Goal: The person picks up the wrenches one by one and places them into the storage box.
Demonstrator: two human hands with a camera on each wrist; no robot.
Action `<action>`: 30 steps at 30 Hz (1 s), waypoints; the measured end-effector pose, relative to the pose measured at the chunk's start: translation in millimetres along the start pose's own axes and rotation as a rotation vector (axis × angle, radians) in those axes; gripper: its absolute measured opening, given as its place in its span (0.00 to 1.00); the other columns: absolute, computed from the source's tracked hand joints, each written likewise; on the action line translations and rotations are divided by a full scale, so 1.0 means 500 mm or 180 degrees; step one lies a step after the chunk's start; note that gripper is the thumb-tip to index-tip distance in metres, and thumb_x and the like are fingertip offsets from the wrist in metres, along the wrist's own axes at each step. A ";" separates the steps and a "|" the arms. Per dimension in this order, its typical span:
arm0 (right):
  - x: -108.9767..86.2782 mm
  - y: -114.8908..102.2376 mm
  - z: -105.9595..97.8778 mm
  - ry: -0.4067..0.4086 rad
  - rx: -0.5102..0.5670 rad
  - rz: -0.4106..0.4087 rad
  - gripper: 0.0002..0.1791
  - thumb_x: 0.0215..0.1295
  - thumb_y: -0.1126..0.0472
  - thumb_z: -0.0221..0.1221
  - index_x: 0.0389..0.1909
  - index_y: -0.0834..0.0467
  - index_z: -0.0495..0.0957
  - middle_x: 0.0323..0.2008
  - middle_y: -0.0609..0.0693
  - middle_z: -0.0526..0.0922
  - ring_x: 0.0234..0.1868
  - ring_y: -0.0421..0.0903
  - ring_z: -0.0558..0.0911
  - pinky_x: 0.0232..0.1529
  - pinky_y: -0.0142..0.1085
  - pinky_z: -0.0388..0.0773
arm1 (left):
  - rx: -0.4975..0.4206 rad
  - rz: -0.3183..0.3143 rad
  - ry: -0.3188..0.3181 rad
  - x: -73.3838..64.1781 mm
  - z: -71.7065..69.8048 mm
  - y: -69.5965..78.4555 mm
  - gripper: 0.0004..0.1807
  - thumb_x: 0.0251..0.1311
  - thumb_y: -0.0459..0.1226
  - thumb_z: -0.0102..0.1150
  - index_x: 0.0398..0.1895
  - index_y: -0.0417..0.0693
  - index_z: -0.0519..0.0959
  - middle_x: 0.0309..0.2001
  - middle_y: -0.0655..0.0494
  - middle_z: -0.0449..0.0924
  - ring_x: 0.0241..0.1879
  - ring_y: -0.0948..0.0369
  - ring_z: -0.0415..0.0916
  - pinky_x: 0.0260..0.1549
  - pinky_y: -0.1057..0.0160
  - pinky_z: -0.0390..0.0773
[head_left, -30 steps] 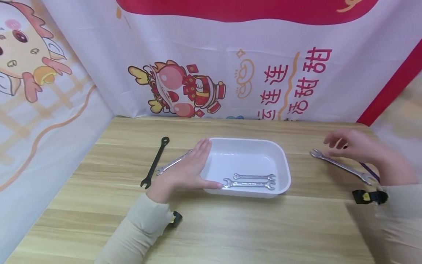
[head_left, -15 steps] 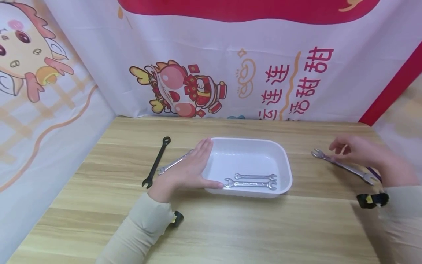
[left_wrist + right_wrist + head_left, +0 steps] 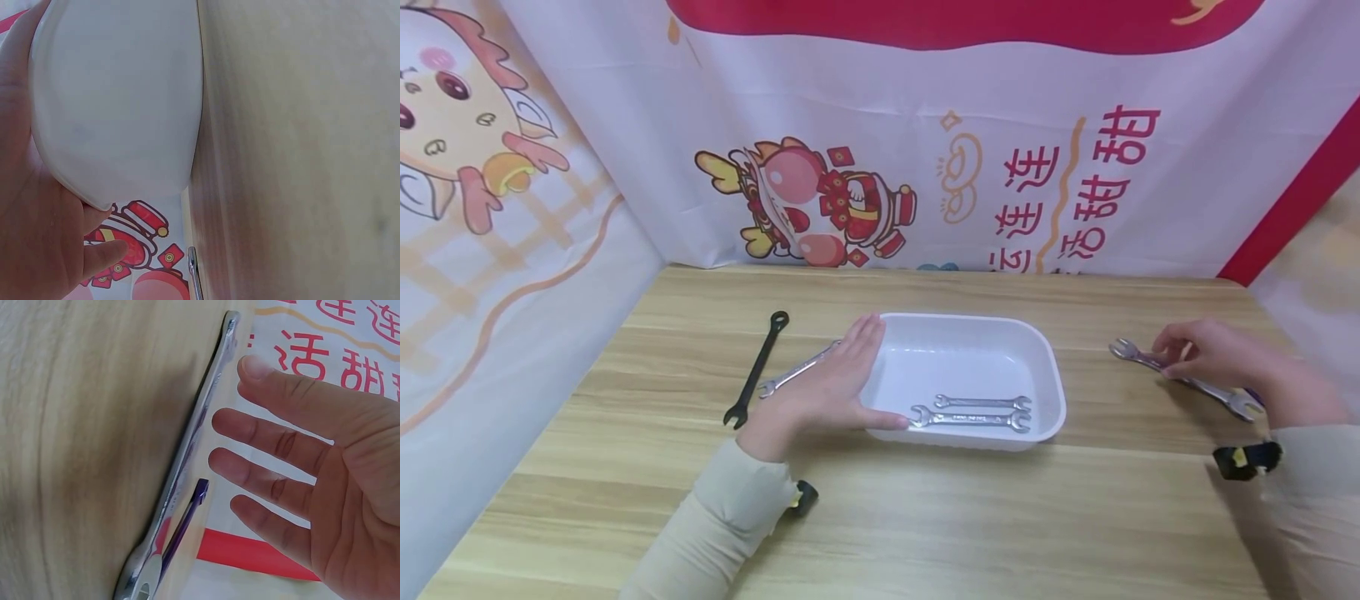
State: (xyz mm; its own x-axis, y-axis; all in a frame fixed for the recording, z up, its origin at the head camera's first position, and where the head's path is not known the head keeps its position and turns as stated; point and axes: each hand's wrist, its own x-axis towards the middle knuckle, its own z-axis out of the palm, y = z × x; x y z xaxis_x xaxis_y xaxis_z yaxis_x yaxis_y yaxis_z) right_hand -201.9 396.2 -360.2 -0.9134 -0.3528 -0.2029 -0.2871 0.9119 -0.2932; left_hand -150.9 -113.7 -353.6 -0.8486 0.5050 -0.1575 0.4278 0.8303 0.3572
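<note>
My left hand (image 3: 823, 379) lies along the left end of a white plastic box (image 3: 1039, 358), fingers straight against its rim and thumb stretched along the front edge. Inside the box are a small silver open-end wrench (image 3: 981, 402) and a larger silver wrench (image 3: 970, 419), side by side. My right hand (image 3: 1217, 354) hovers at another silver wrench (image 3: 1206, 388) lying on the table at the right. In the right wrist view its loosely extended fingers are apart from that wrench (image 3: 190, 444). A slim purple piece (image 3: 184, 526) lies behind the wrench, mostly hidden in the head view.
A black combination wrench (image 3: 757, 371) lies left of the box on the wooden table (image 3: 925, 533). Between it and the box is a silver wrench (image 3: 797, 369), partly covered by my left hand. A printed cloth (image 3: 880, 83) hangs behind the table.
My right hand has come down and slightly toward me, from above the right wrench's far end to close over its shaft. The left hand, box and wrenches have stayed put.
</note>
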 end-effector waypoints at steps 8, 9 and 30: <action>0.006 0.010 0.010 -0.0064 0.0077 0.0004 0.13 0.55 0.64 0.71 0.41 0.58 0.83 0.34 0.46 0.84 0.38 0.44 0.78 0.38 0.37 0.78 | 0.0029 0.0015 0.0025 -0.001 0.002 -0.003 0.73 0.42 0.78 0.56 0.81 0.50 0.33 0.82 0.56 0.27 0.81 0.60 0.25 0.77 0.50 0.44; 0.007 0.011 0.010 -0.0070 0.0089 -0.0004 0.13 0.55 0.65 0.71 0.42 0.59 0.83 0.34 0.47 0.84 0.38 0.45 0.78 0.38 0.37 0.78 | 0.0024 0.0016 0.0027 -0.001 0.002 -0.003 0.73 0.42 0.78 0.56 0.81 0.50 0.33 0.82 0.56 0.27 0.81 0.60 0.25 0.77 0.50 0.44; 0.016 0.011 0.031 0.0007 0.0006 -0.0198 0.14 0.50 0.73 0.67 0.39 0.61 0.79 0.26 0.45 0.77 0.30 0.40 0.72 0.29 0.31 0.71 | -0.0010 0.0007 0.0043 -0.001 0.004 0.000 0.72 0.45 0.74 0.60 0.81 0.50 0.32 0.82 0.57 0.26 0.81 0.60 0.25 0.77 0.50 0.44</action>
State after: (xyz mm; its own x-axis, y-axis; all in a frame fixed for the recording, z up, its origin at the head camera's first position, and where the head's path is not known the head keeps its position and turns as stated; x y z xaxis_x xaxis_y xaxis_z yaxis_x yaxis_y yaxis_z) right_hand -206.2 395.4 -377.7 -0.8944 -0.4084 -0.1822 -0.3429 0.8879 -0.3068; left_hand -149.6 -113.6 -355.3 -0.8518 0.5036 -0.1441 0.4288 0.8284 0.3605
